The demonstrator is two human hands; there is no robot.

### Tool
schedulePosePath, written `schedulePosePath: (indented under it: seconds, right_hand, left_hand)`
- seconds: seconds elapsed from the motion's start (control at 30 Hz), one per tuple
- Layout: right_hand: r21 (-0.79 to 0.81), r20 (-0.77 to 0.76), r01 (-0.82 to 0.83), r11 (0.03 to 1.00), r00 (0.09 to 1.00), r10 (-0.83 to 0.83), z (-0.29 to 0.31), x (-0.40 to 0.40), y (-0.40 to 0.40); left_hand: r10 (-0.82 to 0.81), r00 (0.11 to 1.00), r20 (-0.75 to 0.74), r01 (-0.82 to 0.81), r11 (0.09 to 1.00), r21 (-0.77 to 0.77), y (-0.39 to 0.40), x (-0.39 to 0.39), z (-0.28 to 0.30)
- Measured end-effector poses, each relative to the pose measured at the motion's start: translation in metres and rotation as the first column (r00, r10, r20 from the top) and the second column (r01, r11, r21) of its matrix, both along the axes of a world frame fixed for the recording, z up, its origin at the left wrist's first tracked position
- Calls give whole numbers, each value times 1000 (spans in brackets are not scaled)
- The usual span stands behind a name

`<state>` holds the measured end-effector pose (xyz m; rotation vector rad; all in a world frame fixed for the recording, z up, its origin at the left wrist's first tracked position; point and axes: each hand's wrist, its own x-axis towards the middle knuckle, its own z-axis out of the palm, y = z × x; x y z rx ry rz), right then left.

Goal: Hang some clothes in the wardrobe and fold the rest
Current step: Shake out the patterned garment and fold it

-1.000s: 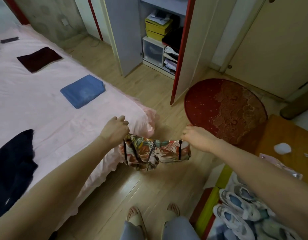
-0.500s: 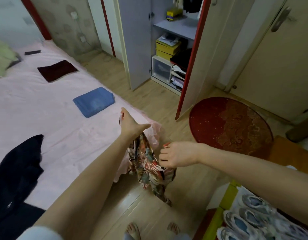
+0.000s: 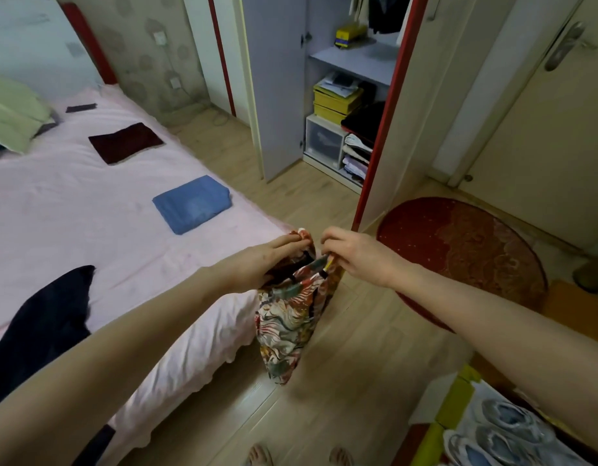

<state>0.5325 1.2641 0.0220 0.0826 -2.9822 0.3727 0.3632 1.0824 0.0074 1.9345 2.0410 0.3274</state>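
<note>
- Here, the floral garment (image 3: 287, 317) hangs over the wooden floor (image 3: 341, 381), just beside the foot corner of the bed (image 3: 89, 210)
- Left hand (image 3: 274, 260): fingers stretched over the garment's top edge, grip unclear
- Right hand (image 3: 354, 253): pinches the top edge, close beside the left
- On the bed: folded blue cloth (image 3: 192, 204), folded maroon cloth (image 3: 125, 142), unfolded dark garment (image 3: 45, 327)
- Beyond: wardrobe (image 3: 341, 105), doors open, hanging clothes at top
</note>
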Motion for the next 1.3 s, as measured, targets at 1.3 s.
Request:
schedulePosePath:
  seconds: [1.3]
  right_hand:
    - [57, 417, -11, 998, 909, -13, -3, -35, -32]
  left_hand:
    - [709, 682, 180, -475, 617, -628, -14, 7, 16]
